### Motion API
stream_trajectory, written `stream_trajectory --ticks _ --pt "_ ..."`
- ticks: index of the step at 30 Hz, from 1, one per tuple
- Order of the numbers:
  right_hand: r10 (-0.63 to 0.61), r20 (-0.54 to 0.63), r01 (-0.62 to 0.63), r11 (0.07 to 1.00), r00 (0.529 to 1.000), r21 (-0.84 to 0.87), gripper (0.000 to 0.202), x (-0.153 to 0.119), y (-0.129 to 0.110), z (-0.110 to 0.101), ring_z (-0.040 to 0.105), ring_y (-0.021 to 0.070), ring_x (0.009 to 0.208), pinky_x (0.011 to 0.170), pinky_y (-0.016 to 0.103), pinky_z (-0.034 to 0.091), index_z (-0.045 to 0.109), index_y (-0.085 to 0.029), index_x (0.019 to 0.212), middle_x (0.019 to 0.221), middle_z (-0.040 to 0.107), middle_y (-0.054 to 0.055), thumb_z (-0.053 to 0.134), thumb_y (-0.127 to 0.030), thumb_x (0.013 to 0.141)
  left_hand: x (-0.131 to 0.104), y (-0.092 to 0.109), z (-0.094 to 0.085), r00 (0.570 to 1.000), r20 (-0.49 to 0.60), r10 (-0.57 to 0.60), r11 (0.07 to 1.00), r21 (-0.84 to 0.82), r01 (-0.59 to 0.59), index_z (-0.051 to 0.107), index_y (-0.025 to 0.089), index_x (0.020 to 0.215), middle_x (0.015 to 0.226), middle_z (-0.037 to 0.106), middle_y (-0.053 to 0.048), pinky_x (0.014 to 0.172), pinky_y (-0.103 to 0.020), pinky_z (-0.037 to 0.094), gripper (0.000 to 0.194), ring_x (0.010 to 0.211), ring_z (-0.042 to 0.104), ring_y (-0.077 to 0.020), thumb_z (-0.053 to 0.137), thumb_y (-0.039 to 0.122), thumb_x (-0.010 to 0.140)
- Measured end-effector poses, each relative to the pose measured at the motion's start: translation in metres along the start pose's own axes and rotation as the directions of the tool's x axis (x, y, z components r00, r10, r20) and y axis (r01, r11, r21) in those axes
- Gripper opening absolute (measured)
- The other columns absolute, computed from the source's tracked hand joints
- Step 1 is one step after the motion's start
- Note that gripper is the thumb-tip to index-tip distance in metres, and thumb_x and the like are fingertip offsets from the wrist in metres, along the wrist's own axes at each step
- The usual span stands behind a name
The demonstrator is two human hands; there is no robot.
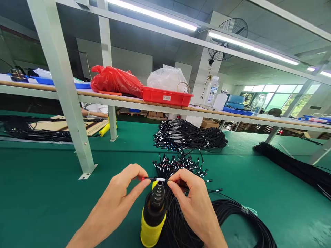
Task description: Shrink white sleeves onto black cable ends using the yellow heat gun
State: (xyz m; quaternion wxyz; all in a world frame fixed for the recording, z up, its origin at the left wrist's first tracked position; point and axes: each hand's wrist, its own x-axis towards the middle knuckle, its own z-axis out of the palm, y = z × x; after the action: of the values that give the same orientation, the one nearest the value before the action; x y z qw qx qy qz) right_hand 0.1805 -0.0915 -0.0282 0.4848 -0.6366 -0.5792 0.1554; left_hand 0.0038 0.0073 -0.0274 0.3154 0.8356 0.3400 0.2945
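A thin black cable (pixel 151 179) was stretched roughly level between 2 bare hands, with a white sleeve (pixel 160 179) on its middle and a small red tip (pixel 143 178) at its left end. The left hand (pixel 120 199) pinched it near that tip between thumb and forefinger; the right hand (pixel 195 199) pinched it just past the sleeve, its other fingers curled in. Where the cable ran beyond the right fingertips could not be told.

The sleeve sat right at the mouth of a black stepped nozzle (pixel 157 196) on an upright yellow tool (pixel 152 227), seemingly a heat gun; whether the 2 touched was unclear. Behind it, a heap of similar cable ends (pixel 178 167) lay on the green counter (pixel 124 137), with a larger black bundle (pixel 191 136) farther back and a looped coil (pixel 245 213) to the right.

The cable looked very light and flexible, probably smooth enough to roll between fingertips, with a stiffer part near the red tip. A gentle pinch at both sides of the sleeve seemed the best hold: it kept the span straight, left the sleeve uncovered, and spared the skin if the nozzle was hot.
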Motion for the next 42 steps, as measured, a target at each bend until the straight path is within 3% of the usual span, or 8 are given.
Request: stream_trajectory --ticks 5,15,20,26,33,36,38,42 --pt "0.026 0.036 -0.026 1.000 0.999 -0.003 0.013 -0.002 0.002 -0.003 0.058 0.0141 0.074 0.066 0.024 0.041 0.064 -0.021 0.080 0.079 0.064 -0.003 0.057 -0.019 0.091 -0.001 0.000 -0.001 1.000 -0.024 0.011 1.000 0.010 -0.011 0.054 0.026 0.089 0.093 0.060 0.002 0.074 -0.024 0.042 0.023 0.090 0.054 -0.0180 0.047 0.048 0.093" --pt "-0.030 0.057 0.033 0.998 0.998 -0.054 0.023 -0.004 0.001 -0.008 0.056 0.0138 0.072 0.066 0.025 0.039 0.063 -0.021 0.076 0.077 0.063 -0.002 0.052 -0.021 0.096 -0.005 -0.004 0.001 0.992 0.104 -0.072 0.996 0.062 0.066 0.046 0.022 0.068 0.069 0.052 0.004 0.065 -0.026 0.036 0.048 0.068 0.049 -0.0143 0.028 0.056 0.097" --pt "-0.037 0.011 0.037 0.999 0.999 -0.022 0.019 -0.002 0.001 -0.004 0.058 0.0134 0.073 0.068 0.024 0.042 0.064 -0.020 0.076 0.078 0.064 -0.002 0.055 -0.013 0.091 -0.003 0.001 0.001 0.996 0.072 -0.060 0.996 0.069 0.055 0.047 0.023 0.070 0.068 0.049 0.004 0.060 -0.026 0.034 0.046 0.064 0.044 -0.0145 0.033 0.058 0.095" --pt "-0.060 -0.068 0.058 0.998 0.996 -0.032 0.018 0.001 0.002 -0.001 0.059 0.0140 0.073 0.066 0.024 0.042 0.065 -0.020 0.076 0.078 0.063 -0.002 0.058 -0.006 0.085 -0.001 0.005 0.001 0.998 -0.021 -0.060 0.998 0.029 0.061 0.053 0.025 0.085 0.083 0.059 0.003 0.052 -0.024 0.032 0.035 0.071 0.051 -0.0156 0.043 0.058 0.092" --pt "-0.035 -0.135 0.025 0.997 0.990 -0.078 0.019 0.005 0.007 -0.002 0.061 0.0165 0.073 0.067 0.028 0.045 0.067 -0.022 0.077 0.079 0.068 0.000 0.054 -0.023 0.092 -0.001 0.008 0.000 0.998 -0.040 -0.052 0.998 -0.027 0.051 0.053 0.024 0.083 0.079 0.059 0.004 0.063 -0.024 0.039 0.034 0.074 0.054 -0.0153 0.039 0.053 0.095" --pt "-0.079 -0.291 0.013 0.975 0.954 -0.222 0.030 0.010 0.035 -0.011 0.063 0.0230 0.096 0.087 0.037 0.047 0.068 -0.019 0.100 0.103 0.069 0.009 0.044 -0.036 0.096 -0.006 -0.003 -0.006 0.997 -0.043 -0.067 0.998 -0.016 0.066 0.053 0.023 0.084 0.082 0.060 0.003 0.068 -0.024 0.040 0.032 0.078 0.055 -0.0153 0.040 0.049 0.096" --pt "-0.141 -0.330 0.000 0.920 0.933 -0.393 0.051 0.009 0.072 -0.021 0.051 0.0305 0.122 0.104 0.047 0.039 0.058 -0.008 0.122 0.130 0.056 0.021 0.037 -0.046 0.095 -0.016 -0.024 -0.009 0.994 0.022 -0.104 0.992 0.070 0.103 0.053 0.024 0.088 0.088 0.061 0.003 0.074 -0.024 0.042 0.024 0.084 0.056 -0.0157 0.042 0.044 0.095" --pt "0.003 -0.296 -0.188 0.779 0.955 -0.598 0.080 -0.013 0.162 -0.046 0.045 0.0416 0.126 0.102 0.056 0.039 0.053 0.004 0.123 0.128 0.052 0.033 0.028 -0.063 0.089 -0.060 -0.091 -0.009 0.924 0.226 -0.309 0.909 0.356 0.217 0.054 0.025 0.093 0.095 0.064 0.002 0.082 -0.025 0.041 0.011 0.092 0.058 -0.0159 0.043 0.025 0.089"
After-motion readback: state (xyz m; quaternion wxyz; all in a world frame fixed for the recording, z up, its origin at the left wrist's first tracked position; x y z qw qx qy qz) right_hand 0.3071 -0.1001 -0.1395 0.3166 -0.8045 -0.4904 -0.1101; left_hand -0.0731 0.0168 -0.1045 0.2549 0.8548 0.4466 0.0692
